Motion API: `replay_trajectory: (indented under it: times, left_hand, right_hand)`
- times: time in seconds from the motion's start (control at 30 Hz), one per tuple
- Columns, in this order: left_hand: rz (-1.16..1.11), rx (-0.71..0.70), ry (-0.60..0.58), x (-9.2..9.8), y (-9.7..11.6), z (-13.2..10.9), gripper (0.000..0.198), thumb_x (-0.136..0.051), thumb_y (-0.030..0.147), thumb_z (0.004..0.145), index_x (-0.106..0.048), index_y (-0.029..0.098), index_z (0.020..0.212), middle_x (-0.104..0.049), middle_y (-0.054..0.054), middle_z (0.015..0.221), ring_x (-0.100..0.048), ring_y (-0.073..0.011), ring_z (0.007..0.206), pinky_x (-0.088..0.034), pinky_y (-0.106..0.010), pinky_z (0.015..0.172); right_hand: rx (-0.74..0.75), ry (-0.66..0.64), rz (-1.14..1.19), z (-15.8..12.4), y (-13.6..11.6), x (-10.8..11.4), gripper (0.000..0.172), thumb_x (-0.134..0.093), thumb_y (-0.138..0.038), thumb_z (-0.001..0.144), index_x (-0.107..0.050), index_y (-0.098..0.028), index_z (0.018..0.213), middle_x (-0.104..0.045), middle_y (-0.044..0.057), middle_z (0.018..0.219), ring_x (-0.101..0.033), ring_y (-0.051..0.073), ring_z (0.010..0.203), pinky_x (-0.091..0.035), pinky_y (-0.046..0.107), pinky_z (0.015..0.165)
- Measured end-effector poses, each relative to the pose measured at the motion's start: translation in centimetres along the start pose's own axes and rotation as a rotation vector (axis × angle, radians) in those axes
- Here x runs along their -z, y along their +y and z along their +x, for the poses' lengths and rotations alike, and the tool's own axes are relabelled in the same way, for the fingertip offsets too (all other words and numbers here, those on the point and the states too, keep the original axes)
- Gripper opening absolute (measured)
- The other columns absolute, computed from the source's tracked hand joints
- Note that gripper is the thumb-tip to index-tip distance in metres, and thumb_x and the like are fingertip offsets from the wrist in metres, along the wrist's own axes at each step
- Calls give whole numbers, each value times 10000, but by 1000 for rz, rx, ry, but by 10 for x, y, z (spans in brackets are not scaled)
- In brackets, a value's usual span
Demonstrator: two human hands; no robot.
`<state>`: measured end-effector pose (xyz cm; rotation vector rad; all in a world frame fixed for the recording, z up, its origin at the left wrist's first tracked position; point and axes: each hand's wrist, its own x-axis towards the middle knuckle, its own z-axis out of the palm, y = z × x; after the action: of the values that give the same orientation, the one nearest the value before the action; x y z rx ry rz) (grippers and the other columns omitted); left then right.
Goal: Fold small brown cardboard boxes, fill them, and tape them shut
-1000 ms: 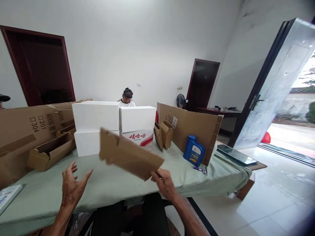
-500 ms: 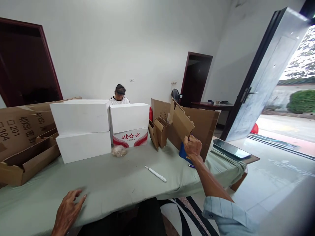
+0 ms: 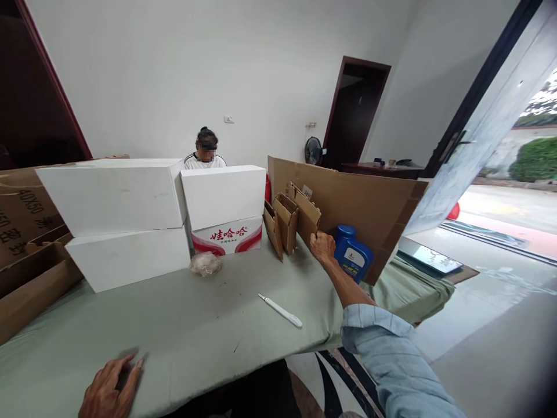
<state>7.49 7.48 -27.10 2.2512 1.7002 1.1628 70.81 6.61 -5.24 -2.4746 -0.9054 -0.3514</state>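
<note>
Apparently the step is standing the card (image 3: 307, 212) beside 2 cartons (image 3: 287, 219), its near end pinched in the right hand (image 3: 322, 247) (left hand (image 3: 109, 386) loosely curled, seemingly empty), so release calls for steady balance.

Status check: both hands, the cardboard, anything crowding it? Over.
Right hand gripping folded cardboard piece. Left hand open, low at green cloth, apparently empty. Blue bottle close beside right hand.
</note>
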Motion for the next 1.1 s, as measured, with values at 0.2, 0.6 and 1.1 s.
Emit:
replay_trajectory:
  times: [0.2,0.6,1.1]
  left_hand:
    - [45,25,4,-3,-4,-3,507,-471,699,923,-712,262,1016,-781,-68,973,-723,-316,944,-549,-447,843]
    - [98,-83,100,-6,-4,-6,440,-485,629,978,-695,244,1018,-778,-59,971,-727,-284,910,-541,-417,815]
    - [-150,-91,215,-8,11,8,308,-556,490,976,-717,228,983,-735,-33,849,-707,-221,787,-555,-347,764]
  right_hand:
    - [28,-82,15,9,-15,-43,405,-458,-281,1046,-771,-112,1239,-762,231,1178,-717,300,1116,-492,319,908]
    - [41,-111,122,25,-23,-77,433,-466,-322,1057,-692,-149,1382,-734,180,1291,-667,278,1180,-465,321,947]
    - [548,83,319,-103,-43,-35,432,-385,-376,1056,-730,-158,1199,-751,134,1149,-686,246,1028,-507,341,927]
